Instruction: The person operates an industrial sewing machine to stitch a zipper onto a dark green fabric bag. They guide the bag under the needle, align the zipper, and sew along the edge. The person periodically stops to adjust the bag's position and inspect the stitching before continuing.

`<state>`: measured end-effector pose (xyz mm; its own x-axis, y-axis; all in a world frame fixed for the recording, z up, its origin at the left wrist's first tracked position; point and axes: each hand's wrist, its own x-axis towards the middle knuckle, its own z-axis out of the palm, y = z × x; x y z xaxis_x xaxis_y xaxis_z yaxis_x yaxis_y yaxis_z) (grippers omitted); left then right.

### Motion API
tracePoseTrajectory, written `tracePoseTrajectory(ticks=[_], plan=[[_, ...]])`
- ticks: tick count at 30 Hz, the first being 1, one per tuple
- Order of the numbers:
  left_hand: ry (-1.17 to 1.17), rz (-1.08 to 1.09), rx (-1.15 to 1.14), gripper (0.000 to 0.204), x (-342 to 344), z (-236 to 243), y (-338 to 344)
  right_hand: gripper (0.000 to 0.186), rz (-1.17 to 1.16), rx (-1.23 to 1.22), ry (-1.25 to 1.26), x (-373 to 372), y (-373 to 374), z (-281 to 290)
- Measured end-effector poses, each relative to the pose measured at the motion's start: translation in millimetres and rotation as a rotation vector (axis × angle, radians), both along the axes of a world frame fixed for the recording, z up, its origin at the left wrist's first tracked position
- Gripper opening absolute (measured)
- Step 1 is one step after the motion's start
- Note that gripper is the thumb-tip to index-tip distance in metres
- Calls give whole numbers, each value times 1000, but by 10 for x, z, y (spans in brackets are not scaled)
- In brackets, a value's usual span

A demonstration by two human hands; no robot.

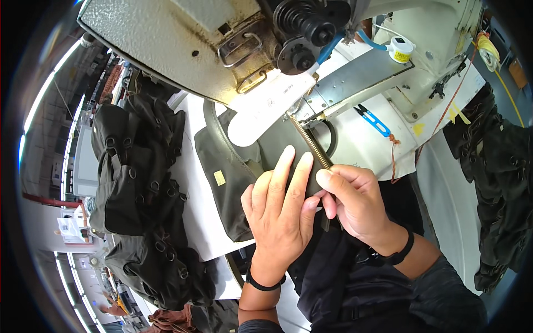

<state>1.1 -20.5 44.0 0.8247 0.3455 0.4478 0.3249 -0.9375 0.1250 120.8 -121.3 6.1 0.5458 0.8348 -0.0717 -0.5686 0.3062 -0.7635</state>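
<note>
A dark olive fabric bag piece (222,188) lies on the white sewing table, with a small yellow tag on it. Along its right edge runs a zipper (311,141) with brass-coloured teeth, leading up to the sewing machine's needle area (294,111). My left hand (280,208) lies flat on the fabric, fingers stretched toward the machine. Just right of it, my right hand (350,200) pinches the zipper's near end between thumb and fingers. A white plate (272,108) hides part of the fabric under the machine head.
Above hangs the sewing machine head (166,39). Blue thread snips (373,120) lie on the table right of the work, tied to a cord. Heaps of dark bags with metal rings (139,194) stand at left; more dark fabric (494,188) hangs at right.
</note>
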Motion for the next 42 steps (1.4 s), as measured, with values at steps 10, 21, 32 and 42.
tracePoseTrajectory(ticks=[10,21,32,42], plan=[[-34,-18,-35,43,81,32,76,32,25,-9,-49,69,70,-15],[-109,-47,-45,40,211,-27,399,26,-12,43,-66,184,413,-21],[-368,-115,-95,25,312,-116,631,30,-106,3,-347,324,611,-23],[-398,-93,-73,31,335,-206,666,28,-81,-42,-298,392,619,83]])
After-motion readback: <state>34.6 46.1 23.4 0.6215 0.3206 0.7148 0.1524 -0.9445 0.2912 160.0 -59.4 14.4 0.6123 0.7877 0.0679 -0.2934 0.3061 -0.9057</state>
